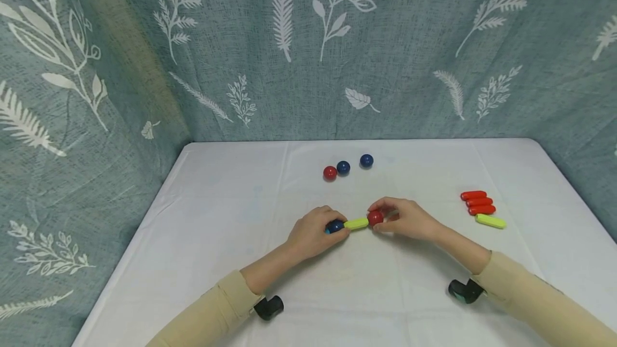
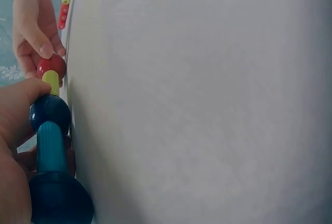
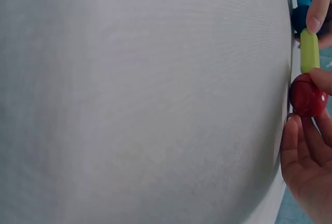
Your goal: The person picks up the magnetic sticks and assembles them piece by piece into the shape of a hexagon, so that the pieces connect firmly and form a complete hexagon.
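My left hand (image 1: 314, 233) grips a dark blue ball (image 1: 335, 226) in the head view. From that ball a yellow-green stick (image 1: 356, 224) runs right to a red ball (image 1: 375, 218), which the thumb and fingers of my right hand (image 1: 412, 220) pinch. In the left wrist view a teal-blue stick (image 2: 51, 146) and a second, larger-looking blue ball (image 2: 59, 199) continue the row beneath my left palm. The left thumb lies near the joint of the blue ball and yellow-green stick. Whether the red ball is firmly joined to the stick, I cannot tell.
Beyond the hands lie a loose red ball (image 1: 330, 173) and two blue balls, one close beside it (image 1: 343, 168). On the right, red sticks (image 1: 479, 202) lie beside a yellow-green stick (image 1: 490, 221). A white cloth covers the table (image 1: 231, 175); a patterned curtain (image 1: 299, 79) hangs behind.
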Demonstrator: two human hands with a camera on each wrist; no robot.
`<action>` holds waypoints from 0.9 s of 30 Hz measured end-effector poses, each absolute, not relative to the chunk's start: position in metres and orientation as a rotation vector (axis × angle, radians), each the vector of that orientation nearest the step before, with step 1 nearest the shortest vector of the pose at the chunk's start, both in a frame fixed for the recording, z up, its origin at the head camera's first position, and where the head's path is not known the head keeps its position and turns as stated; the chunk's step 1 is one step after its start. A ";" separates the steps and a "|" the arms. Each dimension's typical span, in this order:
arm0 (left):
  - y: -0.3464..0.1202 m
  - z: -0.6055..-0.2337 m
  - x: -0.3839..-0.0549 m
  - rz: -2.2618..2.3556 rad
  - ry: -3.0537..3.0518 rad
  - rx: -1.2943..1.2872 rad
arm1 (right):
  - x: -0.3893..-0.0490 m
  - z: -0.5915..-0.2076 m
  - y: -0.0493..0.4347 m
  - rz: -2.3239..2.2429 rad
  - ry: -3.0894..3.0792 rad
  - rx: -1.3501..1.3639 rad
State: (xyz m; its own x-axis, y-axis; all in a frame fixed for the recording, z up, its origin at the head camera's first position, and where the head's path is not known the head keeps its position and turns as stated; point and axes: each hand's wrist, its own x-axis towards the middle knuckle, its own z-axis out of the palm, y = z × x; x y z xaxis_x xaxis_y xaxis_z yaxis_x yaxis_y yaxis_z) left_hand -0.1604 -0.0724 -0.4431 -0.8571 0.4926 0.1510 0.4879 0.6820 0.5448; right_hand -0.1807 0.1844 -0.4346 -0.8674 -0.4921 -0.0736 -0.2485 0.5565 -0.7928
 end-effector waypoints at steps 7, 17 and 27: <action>-0.062 -0.437 -0.162 0.759 2.960 0.907 | -0.180 -0.437 0.187 -1.240 2.493 -0.672; -0.018 -0.435 -0.168 0.670 2.931 0.816 | -0.181 -0.437 0.197 -1.233 2.503 -0.612; -0.011 -0.442 -0.168 0.699 2.919 0.848 | -0.176 -0.422 0.258 -1.100 2.841 -0.383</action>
